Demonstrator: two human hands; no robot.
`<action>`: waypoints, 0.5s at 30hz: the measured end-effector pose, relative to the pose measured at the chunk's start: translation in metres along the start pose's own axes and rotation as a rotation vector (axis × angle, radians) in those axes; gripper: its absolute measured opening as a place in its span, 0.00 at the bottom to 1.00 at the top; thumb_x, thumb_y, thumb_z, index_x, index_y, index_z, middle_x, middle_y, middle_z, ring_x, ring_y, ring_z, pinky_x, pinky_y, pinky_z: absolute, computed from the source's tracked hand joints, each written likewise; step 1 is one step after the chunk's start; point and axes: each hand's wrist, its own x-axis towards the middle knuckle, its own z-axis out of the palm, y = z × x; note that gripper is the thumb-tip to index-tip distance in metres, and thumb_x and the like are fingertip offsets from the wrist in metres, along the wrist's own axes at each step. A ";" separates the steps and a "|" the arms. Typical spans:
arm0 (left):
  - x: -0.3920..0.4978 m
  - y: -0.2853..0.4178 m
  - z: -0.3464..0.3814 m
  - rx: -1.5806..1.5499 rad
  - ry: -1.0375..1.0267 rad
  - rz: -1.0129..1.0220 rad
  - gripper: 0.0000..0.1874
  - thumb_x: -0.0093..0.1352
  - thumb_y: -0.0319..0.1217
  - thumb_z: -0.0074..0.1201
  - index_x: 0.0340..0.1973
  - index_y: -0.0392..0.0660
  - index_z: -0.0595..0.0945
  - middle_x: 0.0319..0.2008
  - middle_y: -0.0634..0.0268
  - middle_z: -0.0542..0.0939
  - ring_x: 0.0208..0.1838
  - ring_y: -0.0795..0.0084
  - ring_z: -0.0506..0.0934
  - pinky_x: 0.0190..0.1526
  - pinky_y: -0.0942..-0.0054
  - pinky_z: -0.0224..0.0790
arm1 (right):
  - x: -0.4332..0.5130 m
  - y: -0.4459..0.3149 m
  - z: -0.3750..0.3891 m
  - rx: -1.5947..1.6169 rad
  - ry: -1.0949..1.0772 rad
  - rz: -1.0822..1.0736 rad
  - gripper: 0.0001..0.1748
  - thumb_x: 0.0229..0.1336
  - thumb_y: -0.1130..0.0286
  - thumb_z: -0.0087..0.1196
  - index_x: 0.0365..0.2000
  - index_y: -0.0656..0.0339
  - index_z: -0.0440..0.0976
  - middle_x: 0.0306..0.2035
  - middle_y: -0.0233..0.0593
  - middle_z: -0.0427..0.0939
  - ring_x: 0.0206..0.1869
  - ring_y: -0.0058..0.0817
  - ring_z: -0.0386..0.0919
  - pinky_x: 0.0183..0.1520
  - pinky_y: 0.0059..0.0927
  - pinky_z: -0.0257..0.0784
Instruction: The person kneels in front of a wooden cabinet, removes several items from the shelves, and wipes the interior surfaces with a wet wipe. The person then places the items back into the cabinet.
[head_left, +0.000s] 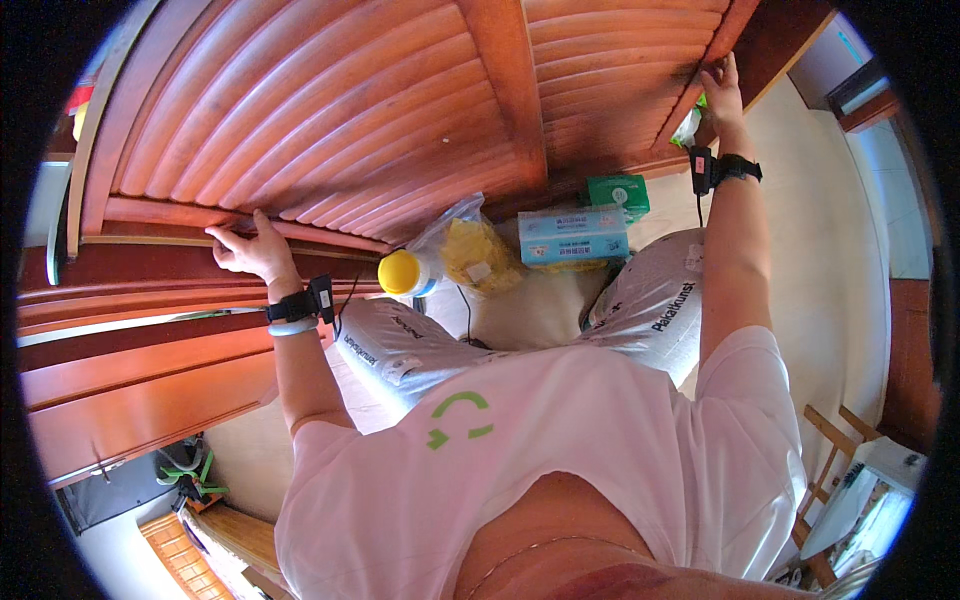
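A reddish-brown louvered wooden panel (420, 97) stands in front of me, with a broad stile down its middle. My left hand (259, 251) is at its left edge, thumb against the stile and the other fingers bent beside it. Up at the right edge, my right hand (724, 86) holds the frame, and some of its fingertips are hidden. By the panel's foot lie a clear plastic bag (480, 255) with yellow contents and a white container with a yellow lid (399, 272). A light-blue tissue pack (574, 236) and a green box (619, 196) are to their right.
Wooden drawer fronts or furniture panels (150, 405) stand on my left. Thin black cables (466, 307) hang near my knees. A wooden rack (825, 465) and a white box-like item (862, 495) are at lower right. Green-and-white packaging (688, 126) shows behind the panel's right edge.
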 end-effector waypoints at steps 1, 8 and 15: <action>-0.001 0.003 -0.001 -0.045 -0.037 0.004 0.47 0.54 0.35 0.63 0.63 0.39 0.54 0.55 0.37 0.56 0.58 0.43 0.56 0.57 0.49 0.50 | -0.003 -0.005 0.003 -0.058 -0.014 0.037 0.39 0.57 0.76 0.47 0.64 0.56 0.41 0.59 0.38 0.60 0.60 0.31 0.59 0.59 0.28 0.57; -0.027 0.064 -0.001 -0.487 -0.242 0.176 0.38 0.60 0.25 0.54 0.63 0.33 0.53 0.65 0.41 0.51 0.68 0.50 0.50 0.67 0.64 0.38 | -0.014 -0.049 0.016 -0.029 -0.032 0.312 0.34 0.63 0.57 0.40 0.64 0.57 0.43 0.62 0.39 0.56 0.63 0.33 0.56 0.62 0.31 0.54; -0.026 0.116 0.005 -0.880 -0.550 0.288 0.21 0.63 0.20 0.45 0.54 0.41 0.70 0.53 0.51 0.70 0.57 0.58 0.68 0.57 0.69 0.58 | -0.021 -0.071 0.032 0.074 0.021 0.185 0.32 0.64 0.53 0.37 0.62 0.58 0.47 0.59 0.41 0.58 0.60 0.33 0.59 0.61 0.34 0.56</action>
